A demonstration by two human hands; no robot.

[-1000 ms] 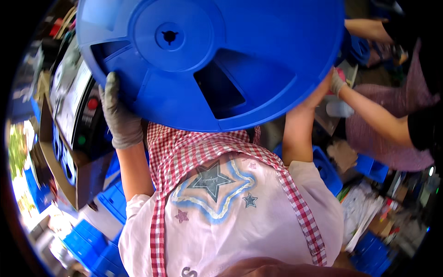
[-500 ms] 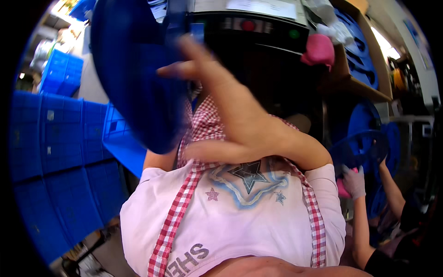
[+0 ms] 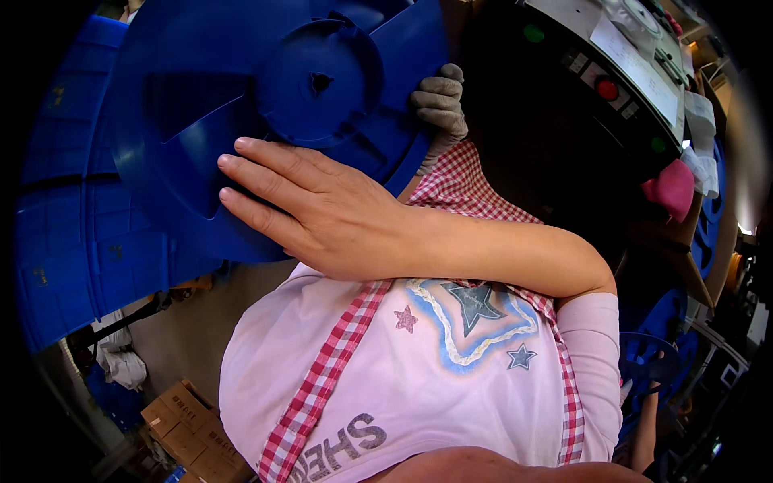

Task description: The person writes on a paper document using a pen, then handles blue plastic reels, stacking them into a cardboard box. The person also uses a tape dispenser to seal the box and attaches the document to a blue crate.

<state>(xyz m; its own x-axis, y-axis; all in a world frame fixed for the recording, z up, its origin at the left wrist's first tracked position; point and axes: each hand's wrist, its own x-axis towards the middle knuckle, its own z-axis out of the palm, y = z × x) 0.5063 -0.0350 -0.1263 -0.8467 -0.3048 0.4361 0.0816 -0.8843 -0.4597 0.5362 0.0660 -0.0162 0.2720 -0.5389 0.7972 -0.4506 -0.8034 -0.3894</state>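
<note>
A large round blue plastic disc (image 3: 193,205) with a raised hub and cut-out openings fills the upper left, tilted toward me. My left hand (image 3: 441,105), in a grey glove, has its fingers curled over the disc's right rim; the arm behind it is mostly hidden by the disc. My bare right hand (image 3: 294,197) reaches across my body. Its fingers are stretched out and rest flat against the disc's face, below the hub; its thumb is not visible.
Stacked blue crates (image 3: 60,241) stand at the left, with cardboard boxes (image 3: 193,431) on the floor below. A machine panel with a red button (image 3: 606,88) is at the upper right, beside a pink cloth (image 3: 671,191). Another person's arm (image 3: 646,431) shows at the lower right.
My view has turned left, toward the crates. The disc has swung from edge-on to showing its face. My right hand has gone from a blurred reach to lying flat on it.
</note>
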